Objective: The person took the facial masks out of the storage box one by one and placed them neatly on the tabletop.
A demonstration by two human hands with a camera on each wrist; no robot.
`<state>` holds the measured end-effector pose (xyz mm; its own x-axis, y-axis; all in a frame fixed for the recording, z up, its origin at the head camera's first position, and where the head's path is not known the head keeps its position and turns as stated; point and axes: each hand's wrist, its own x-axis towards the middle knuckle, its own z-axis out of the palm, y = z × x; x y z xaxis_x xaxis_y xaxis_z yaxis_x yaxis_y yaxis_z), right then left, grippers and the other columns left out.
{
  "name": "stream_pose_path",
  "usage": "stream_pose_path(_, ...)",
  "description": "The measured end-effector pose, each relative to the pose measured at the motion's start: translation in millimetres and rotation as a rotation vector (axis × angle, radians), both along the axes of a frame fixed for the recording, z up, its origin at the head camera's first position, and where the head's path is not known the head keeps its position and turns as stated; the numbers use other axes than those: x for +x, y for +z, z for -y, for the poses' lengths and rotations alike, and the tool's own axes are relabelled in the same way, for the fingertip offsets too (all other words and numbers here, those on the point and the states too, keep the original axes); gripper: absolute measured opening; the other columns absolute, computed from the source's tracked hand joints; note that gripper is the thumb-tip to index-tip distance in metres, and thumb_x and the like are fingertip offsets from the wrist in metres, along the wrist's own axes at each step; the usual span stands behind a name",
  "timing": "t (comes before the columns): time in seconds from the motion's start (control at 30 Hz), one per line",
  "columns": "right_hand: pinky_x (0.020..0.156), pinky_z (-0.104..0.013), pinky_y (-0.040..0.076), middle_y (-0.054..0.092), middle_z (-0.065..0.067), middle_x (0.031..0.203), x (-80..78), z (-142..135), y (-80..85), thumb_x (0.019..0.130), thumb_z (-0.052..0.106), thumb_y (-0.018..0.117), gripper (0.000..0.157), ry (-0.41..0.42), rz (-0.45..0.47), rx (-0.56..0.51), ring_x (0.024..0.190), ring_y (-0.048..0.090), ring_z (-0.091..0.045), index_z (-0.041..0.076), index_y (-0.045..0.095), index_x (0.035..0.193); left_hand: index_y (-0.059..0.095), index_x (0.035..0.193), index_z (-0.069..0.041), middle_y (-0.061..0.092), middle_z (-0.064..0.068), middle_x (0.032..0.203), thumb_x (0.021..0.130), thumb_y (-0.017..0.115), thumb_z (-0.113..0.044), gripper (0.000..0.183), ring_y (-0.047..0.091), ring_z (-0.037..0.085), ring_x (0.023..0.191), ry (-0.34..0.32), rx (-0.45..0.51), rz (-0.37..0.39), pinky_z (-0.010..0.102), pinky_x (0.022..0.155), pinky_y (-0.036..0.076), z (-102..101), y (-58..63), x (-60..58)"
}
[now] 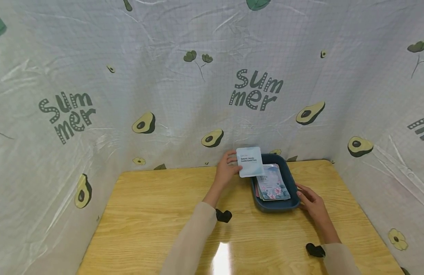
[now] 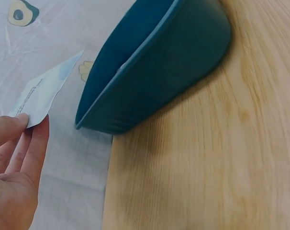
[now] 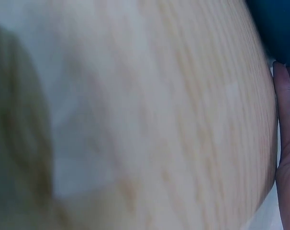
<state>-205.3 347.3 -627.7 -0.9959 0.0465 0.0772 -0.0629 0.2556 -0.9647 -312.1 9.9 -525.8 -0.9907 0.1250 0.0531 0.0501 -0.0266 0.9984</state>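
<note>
My left hand (image 1: 226,170) pinches a flat pale-blue sachet (image 1: 249,162) with dark printing by its left edge, thumb in front and fingers behind. The sachet is held up over the left back side of a dark blue plastic basket (image 1: 273,206). In the left wrist view, the thumb lies on the sachet's corner (image 2: 47,93), apart from the basket wall (image 2: 173,67). Inside the basket lies a stack of flowered sachets (image 1: 274,185), partly covered by the held one. My right hand (image 1: 311,204) touches the basket's right side, its fingers extended in the right wrist view.
Below is a light wooden table (image 1: 156,221), with the basket near its back edge. A white plastic sheet (image 1: 177,95) printed with avocados and lettering hangs behind and along both sides. Dark straps show at both cuffs.
</note>
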Motion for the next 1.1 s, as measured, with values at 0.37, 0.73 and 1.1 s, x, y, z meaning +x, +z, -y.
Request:
stream_pose_path(0.37, 0.076, -0.025, 0.059, 0.058, 0.021, 0.129, 1.9, 1, 0.2, 0.106, 0.028, 0.057, 0.050, 0.008, -0.025, -0.019, 0.113, 0.056, 0.009, 0.007, 0.050, 0.150, 0.056, 0.139, -0.014, 0.067, 0.016, 0.124, 0.088, 0.073, 0.009, 0.058, 0.073, 0.027, 0.098, 0.029, -0.021, -0.006, 0.039, 0.078, 0.061, 24, -5.3, 11.4)
stream_pose_path(0.73, 0.075, -0.026, 0.060, 0.059, 0.020, 0.126, 4.5, 1, 5.3, 0.106, 0.024, 0.057, 0.050, 0.006, -0.026, -0.041, 0.111, 0.058, 0.008, 0.003, 0.048, 0.150, 0.055, 0.138, -0.012, 0.065, 0.020, 0.127, 0.087, 0.072, 0.011, 0.058, 0.074, 0.026, 0.095, 0.082, -0.022, 0.019, 0.035, 0.075, 0.061, 61, -20.0, 13.6)
stream_pose_path(1.1, 0.076, -0.026, 0.060, 0.058, 0.017, 0.132, 2.8, 2, 8.0, 0.106, 0.026, 0.057, 0.050, 0.006, -0.022, -0.035, 0.114, 0.056, 0.007, 0.006, 0.049, 0.151, 0.056, 0.137, -0.010, 0.067, 0.019, 0.124, 0.086, 0.073, 0.012, 0.058, 0.074, 0.023, 0.089, 0.168, -0.033, 0.037, 0.032, 0.073, 0.061, 102, -19.5, 24.6)
